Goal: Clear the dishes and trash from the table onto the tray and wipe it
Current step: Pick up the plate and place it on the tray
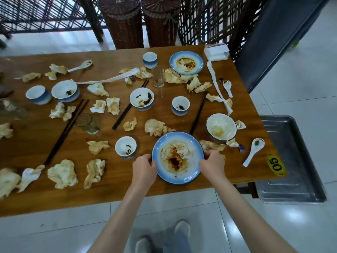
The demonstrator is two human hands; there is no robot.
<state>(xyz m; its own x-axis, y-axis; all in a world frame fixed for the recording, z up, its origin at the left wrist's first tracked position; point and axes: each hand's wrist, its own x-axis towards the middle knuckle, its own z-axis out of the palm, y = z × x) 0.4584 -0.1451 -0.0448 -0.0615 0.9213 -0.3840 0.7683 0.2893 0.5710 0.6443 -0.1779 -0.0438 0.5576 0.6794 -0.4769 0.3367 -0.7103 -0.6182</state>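
Glossy pale tile floor (63, 230). Past the table's far edge: two brown wicker baskets (125, 22) side by side, dark lattice screen (215, 19), dark chair back (273, 39) off far right corner.

The tabletop (116, 194) runs off the left edge, cutting a crumpled napkin (7, 181) and a glass (11, 108) there. Beside the tabletop's right end, the metal tray (291, 161) is partly hidden beneath it. Both hands' fingertips are hidden under the plate (177, 157).
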